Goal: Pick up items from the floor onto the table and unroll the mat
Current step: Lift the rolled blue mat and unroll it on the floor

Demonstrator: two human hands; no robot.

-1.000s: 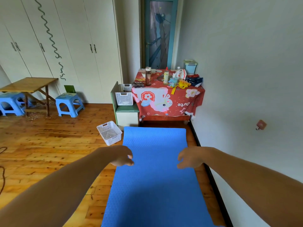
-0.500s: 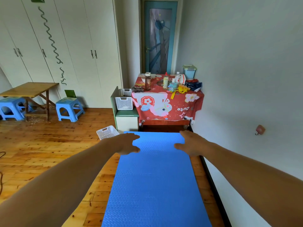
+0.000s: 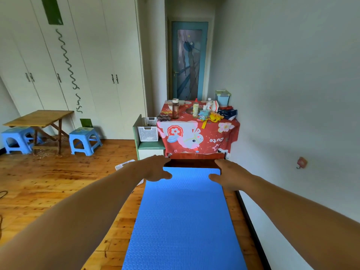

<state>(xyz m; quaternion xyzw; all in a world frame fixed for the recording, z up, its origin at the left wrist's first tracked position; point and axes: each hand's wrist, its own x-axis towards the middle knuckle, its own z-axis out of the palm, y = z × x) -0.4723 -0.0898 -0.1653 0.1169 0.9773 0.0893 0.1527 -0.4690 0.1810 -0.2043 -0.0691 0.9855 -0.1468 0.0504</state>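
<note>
Step in hand, by my read: flattening the far end of the mat (image 3: 185, 217). To do it well, press both palms down and outward at the two far corners together, keep the long edge parallel to the wall on the right, and stop short of the red-covered surface (image 3: 198, 137) so the end does not ride up against its base.

Left hand (image 3: 155, 169) is open, fingers spread, holding nothing, over the far left corner; contact unclear. Right hand (image 3: 228, 175) is also open and empty, at the far right corner.

Mat: blue, textured foam, lies flat along the wooden floor (image 3: 48, 191), no roll visible, far edge just short of the surface. The surface is cluttered with bottles and small items. A white basket (image 3: 124, 164) sits on the floor, mostly hidden by the left arm.
</note>
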